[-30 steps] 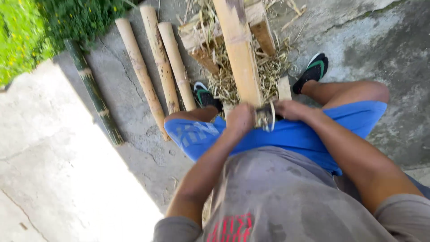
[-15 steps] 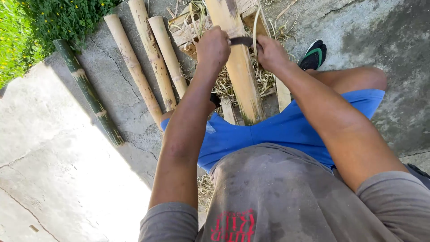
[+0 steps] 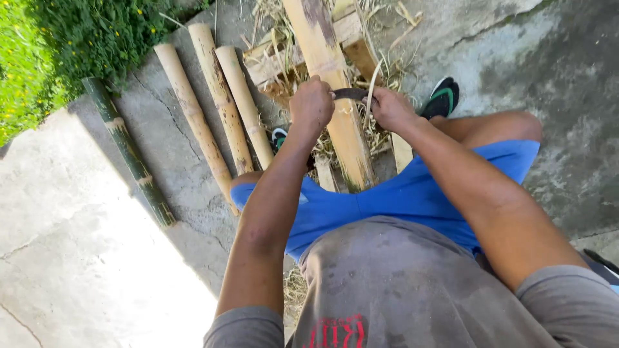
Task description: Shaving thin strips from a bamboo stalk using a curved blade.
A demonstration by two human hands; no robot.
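Observation:
A thick pale bamboo pole runs from my lap up over a low wooden frame. A dark curved blade lies across the pole. My left hand is closed on the blade's left end, and my right hand is closed on its right end. Both arms are stretched forward. A thin strip of shaving curls up beside my right hand. Dry shavings lie under the pole.
Three peeled bamboo poles lie side by side on the concrete to the left, with a green unpeeled pole farther left. Grass and plants edge the top left. My dark shoe rests at the right.
Both hands have moved the blade away from my lap, up along the pole toward the wooden frame, and my arms have straightened.

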